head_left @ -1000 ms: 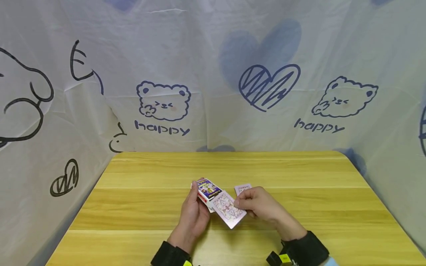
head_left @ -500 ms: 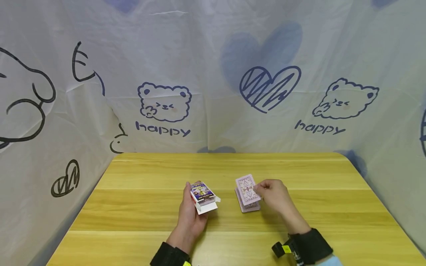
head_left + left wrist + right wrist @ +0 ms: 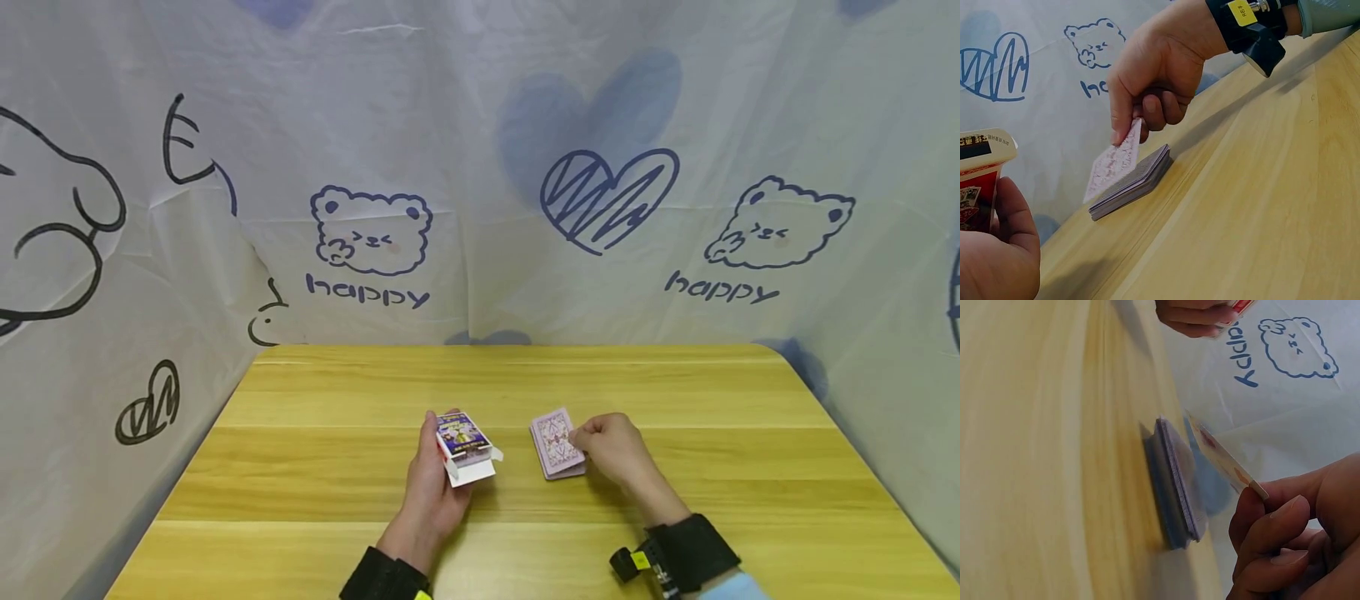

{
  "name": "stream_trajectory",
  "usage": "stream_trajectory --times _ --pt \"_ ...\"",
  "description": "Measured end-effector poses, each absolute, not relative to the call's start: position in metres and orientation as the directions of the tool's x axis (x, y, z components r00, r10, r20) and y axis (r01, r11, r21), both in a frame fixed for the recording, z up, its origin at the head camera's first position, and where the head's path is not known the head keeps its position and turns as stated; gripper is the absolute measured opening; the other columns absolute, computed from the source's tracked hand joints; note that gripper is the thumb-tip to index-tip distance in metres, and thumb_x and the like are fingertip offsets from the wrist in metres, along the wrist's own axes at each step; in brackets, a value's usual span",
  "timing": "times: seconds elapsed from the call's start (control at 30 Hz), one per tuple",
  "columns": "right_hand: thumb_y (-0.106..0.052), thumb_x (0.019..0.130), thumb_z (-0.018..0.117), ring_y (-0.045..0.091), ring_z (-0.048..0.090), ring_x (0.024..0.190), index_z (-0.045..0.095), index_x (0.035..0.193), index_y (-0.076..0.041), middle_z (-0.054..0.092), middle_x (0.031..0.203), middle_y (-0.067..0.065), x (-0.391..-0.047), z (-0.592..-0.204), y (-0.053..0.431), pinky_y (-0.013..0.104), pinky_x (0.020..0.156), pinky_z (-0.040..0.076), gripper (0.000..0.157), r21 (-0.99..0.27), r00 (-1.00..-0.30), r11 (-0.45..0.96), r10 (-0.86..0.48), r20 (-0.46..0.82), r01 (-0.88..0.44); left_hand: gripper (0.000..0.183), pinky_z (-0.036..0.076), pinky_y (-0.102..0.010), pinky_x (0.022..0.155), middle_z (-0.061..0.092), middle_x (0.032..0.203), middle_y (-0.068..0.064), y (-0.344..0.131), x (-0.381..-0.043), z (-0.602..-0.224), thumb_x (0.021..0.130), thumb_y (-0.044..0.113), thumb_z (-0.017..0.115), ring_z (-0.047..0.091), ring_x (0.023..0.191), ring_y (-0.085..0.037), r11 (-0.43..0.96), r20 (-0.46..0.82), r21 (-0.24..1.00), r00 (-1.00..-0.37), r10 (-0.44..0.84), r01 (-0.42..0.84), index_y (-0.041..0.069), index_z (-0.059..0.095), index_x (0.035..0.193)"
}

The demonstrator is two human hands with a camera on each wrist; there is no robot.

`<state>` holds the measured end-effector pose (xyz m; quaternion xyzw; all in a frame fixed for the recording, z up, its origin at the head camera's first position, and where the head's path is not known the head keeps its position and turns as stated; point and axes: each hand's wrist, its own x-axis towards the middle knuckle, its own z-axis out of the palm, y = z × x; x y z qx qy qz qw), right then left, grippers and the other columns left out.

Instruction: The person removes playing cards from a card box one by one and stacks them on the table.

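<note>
My left hand (image 3: 435,496) grips a playing-card box (image 3: 461,432) with a purple picture on top, its white end flap (image 3: 472,475) hanging open toward me. Some cards show inside the opening. To the right, thumb and finger of my right hand (image 3: 617,448) pinch the edge of a playing card (image 3: 557,437), patterned back up. A stack of cards (image 3: 1132,190) lies on the table beneath it. Both wrist views show a gap between the held card, which is tilted, and the stack. The box's red side (image 3: 975,197) appears in the left wrist view.
The wooden table (image 3: 300,467) ends at a back edge against a white cloth (image 3: 480,167) printed with bears and hearts. More cloth hangs at both sides. Each wrist wears a black band (image 3: 693,550) with a camera.
My right hand has moved from the box's open end, rightward with the card, to above the stack, then dipped slightly. My left hand still holds the box, with its opening now in plain view.
</note>
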<state>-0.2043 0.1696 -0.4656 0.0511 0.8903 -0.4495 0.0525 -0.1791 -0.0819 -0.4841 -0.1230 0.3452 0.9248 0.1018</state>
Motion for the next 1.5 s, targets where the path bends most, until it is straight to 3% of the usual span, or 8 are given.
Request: stream_trajectory --times 0.33,0.53,0.8,1.0,1.2,1.5 --pt "-0.022 0.085 0.068 0.016 0.046 0.052 0.063 0.069 -0.006 0.056 0.064 0.004 -0.205 -0.479 0.17 0.025 0.044 0.034 0.022 -0.718 -0.987 0.681 0.051 -0.153 0.146 0.076 0.051 -0.029 0.095 0.028 0.149 -0.014 -0.083 -0.178 -0.484 0.095 0.064 0.042 0.042 0.128 -0.021 -0.732 -0.28 0.62 -0.951 0.132 -0.284 0.014 0.028 0.15" --pt "-0.024 0.084 0.067 0.016 0.046 0.051 0.059 0.067 -0.008 0.054 0.062 0.004 -0.205 -0.483 0.169 0.024 0.043 0.033 0.025 -0.668 -0.99 0.734 0.046 -0.134 0.125 0.076 0.051 -0.029 0.096 0.026 0.151 -0.014 -0.083 -0.178 -0.484 0.094 0.064 0.042 0.042 0.129 -0.021 -0.73 -0.281 0.617 -0.949 0.145 -0.294 0.015 0.028 0.151" --pt "-0.02 0.082 0.063 0.017 0.047 0.052 0.058 0.071 -0.008 0.055 0.063 0.005 -0.206 -0.482 0.167 0.026 0.042 0.034 0.017 -0.664 -0.993 0.739 0.057 -0.107 0.114 0.075 0.051 -0.029 0.096 0.026 0.15 -0.014 -0.083 -0.177 -0.483 0.095 0.063 0.04 0.043 0.128 -0.021 -0.725 -0.279 0.621 -0.948 0.153 -0.3 0.015 0.027 0.151" --pt "-0.022 0.086 0.064 0.017 0.046 0.052 0.06 0.073 -0.008 0.052 0.063 0.003 -0.203 -0.473 0.162 0.026 0.042 0.033 0.02 -0.755 -0.995 0.649 0.079 -0.054 0.093 0.072 0.051 -0.03 0.096 0.027 0.15 -0.016 -0.081 -0.177 -0.485 0.097 0.062 0.037 0.042 0.129 -0.023 -0.7 -0.274 0.645 -0.948 0.165 -0.308 0.016 0.026 0.151" --pt "-0.019 0.088 0.068 0.014 0.042 0.054 0.062 0.074 -0.007 0.047 0.061 0.001 -0.187 -0.449 0.141 0.024 0.045 0.03 0.019 -0.86 -0.999 0.51 -0.029 -0.034 0.015 0.069 0.045 -0.034 0.104 0.023 0.155 -0.02 -0.076 -0.177 -0.488 0.1 0.054 0.037 0.036 0.135 -0.026 -0.682 -0.21 0.668 -0.955 0.211 -0.298 0.01 0.021 0.152" --pt "-0.014 0.09 0.065 0.008 0.041 0.045 0.066 0.086 0.006 0.066 0.072 0.013 -0.166 -0.432 0.119 0.019 0.039 0.033 0.02 -0.964 -0.959 0.267 -0.269 -0.093 0.019 0.057 0.044 -0.04 0.105 0.026 0.153 -0.023 -0.073 -0.173 -0.487 0.104 0.043 0.033 0.047 0.128 -0.028 -0.675 -0.132 0.676 -0.949 0.285 -0.296 0.017 0.017 0.152"
